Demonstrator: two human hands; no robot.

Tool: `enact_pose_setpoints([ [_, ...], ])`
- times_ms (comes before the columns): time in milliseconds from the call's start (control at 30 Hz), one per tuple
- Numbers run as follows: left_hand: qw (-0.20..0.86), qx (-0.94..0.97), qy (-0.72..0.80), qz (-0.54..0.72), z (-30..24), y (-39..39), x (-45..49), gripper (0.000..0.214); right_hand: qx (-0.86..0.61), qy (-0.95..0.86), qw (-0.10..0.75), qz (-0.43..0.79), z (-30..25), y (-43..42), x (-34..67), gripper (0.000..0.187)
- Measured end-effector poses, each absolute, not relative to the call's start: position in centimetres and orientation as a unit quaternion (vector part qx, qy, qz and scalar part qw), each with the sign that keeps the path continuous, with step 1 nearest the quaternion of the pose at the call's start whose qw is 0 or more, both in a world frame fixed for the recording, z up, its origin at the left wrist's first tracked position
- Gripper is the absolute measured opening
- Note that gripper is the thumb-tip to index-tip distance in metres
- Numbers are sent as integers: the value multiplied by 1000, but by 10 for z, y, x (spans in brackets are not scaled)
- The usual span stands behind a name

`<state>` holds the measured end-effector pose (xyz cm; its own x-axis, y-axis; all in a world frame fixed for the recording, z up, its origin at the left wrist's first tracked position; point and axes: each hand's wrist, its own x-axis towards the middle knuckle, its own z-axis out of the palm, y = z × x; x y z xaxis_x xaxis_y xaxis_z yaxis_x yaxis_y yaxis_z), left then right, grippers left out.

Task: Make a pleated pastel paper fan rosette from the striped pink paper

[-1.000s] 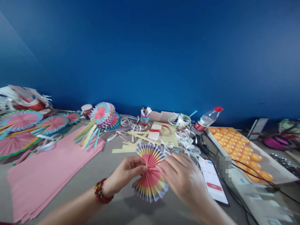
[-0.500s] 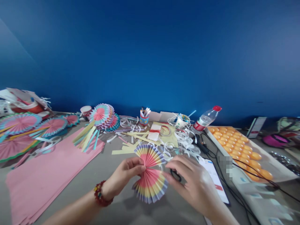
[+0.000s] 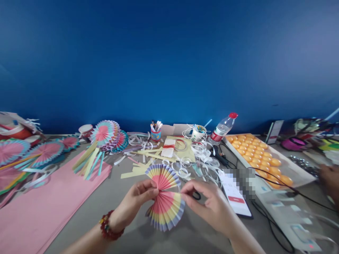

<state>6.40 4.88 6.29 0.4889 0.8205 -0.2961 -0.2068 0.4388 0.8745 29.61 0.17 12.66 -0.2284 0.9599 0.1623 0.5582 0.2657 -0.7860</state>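
Observation:
A pleated paper fan (image 3: 165,211) in pink, yellow and purple spreads out between my hands, above the grey table. My left hand (image 3: 137,197), with a beaded bracelet at the wrist, pinches the fan's middle between thumb and fingers. My right hand (image 3: 206,201) pinches the fan's right edge, where the upper and lower halves stand apart with a gap between them. Behind my right fingers a small black loop (image 3: 196,196) shows in part; I cannot tell what it belongs to.
Pink paper sheets (image 3: 60,197) and finished rosettes (image 3: 103,133) lie left. Behind the fan are paper strips (image 3: 137,171), a pen cup (image 3: 156,134) and a bottle (image 3: 223,128). Right are a phone (image 3: 235,197), a power strip (image 3: 280,211), orange balls (image 3: 254,155) and another person's hand (image 3: 329,181).
My right fingers have closed onto the fan's right edge. The view has turned slightly right, and another person's hand now shows at the right edge.

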Motion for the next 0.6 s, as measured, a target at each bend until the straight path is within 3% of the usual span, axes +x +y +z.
enact_pose_setpoints([
  [133, 763, 413, 368, 334, 63, 50, 64, 28, -535, -717, 363, 261, 124, 2, 296, 3],
  [600, 770, 427, 354, 315, 63, 49, 63, 25, -491, -782, 360, 137, 123, 9, 301, 12],
])
